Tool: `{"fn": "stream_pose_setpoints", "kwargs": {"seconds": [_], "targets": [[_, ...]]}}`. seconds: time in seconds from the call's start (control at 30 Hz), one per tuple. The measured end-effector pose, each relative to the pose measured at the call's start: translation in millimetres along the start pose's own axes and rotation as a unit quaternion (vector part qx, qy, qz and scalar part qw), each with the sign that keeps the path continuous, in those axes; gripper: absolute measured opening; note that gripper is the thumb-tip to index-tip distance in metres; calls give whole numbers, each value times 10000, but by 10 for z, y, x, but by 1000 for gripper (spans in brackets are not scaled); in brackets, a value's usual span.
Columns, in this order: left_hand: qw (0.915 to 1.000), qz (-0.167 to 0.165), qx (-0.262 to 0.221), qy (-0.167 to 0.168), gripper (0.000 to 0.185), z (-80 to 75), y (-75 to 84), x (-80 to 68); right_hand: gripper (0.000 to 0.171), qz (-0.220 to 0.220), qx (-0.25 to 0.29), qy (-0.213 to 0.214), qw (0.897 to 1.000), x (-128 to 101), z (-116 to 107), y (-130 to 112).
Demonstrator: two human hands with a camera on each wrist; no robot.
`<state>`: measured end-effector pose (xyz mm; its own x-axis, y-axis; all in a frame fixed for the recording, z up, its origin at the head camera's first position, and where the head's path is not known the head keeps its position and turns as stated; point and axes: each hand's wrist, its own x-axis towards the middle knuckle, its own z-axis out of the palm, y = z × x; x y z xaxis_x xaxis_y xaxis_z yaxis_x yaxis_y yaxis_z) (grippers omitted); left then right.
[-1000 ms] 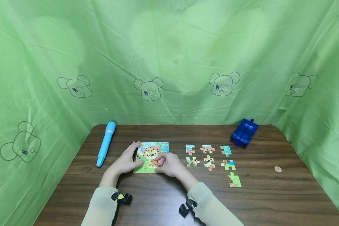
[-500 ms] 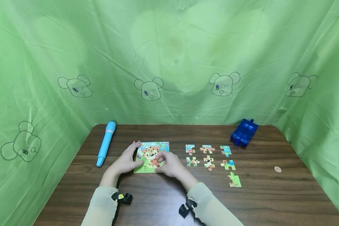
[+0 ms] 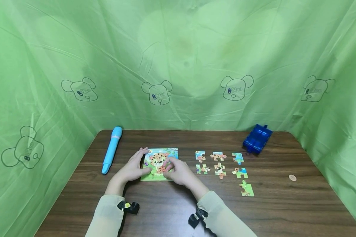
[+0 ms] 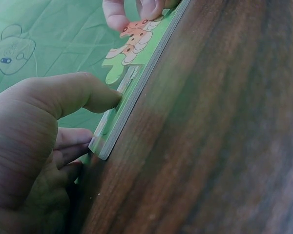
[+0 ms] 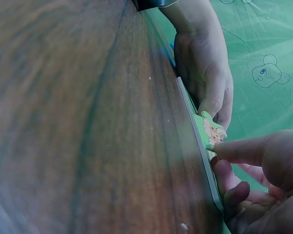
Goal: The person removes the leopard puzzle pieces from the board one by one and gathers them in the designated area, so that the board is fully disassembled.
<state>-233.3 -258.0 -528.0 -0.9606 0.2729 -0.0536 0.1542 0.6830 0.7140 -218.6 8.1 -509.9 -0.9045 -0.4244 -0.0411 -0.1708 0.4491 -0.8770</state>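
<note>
A puzzle board (image 3: 169,152) with a spotted leopard cub picture lies left of the table's middle. Along its left side my left hand (image 3: 132,168) holds it, the thumb resting over the border and the fingers at the edge. My right hand (image 3: 180,171) is over the board's lower right part, pinching a puzzle piece (image 4: 133,45) between thumb and fingers. Orange spotted fur and a green tab show on that piece, which tilts up from the board in the left wrist view. The right wrist view shows the same piece (image 5: 205,127) between both hands.
Several loose puzzle pieces (image 3: 220,169) lie in rows right of the board. A blue toy microphone (image 3: 111,149) is at the left, a translucent blue box (image 3: 256,139) at the back right, and a small pale disc (image 3: 292,177) farther right. Green cloth (image 3: 195,112) hangs behind.
Both hands stay almost in place; the right fingers shift very slightly at the piece. The whole head view drifts slightly.
</note>
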Motion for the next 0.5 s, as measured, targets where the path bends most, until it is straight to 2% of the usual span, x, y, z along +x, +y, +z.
{"fn": "stream_pose_setpoints", "kwargs": {"seconds": [0.5], "targets": [[10000,-20,-40,-15,89,-5,22,-3,25,35,424,-131,9990,-3,-12,-3]]}}
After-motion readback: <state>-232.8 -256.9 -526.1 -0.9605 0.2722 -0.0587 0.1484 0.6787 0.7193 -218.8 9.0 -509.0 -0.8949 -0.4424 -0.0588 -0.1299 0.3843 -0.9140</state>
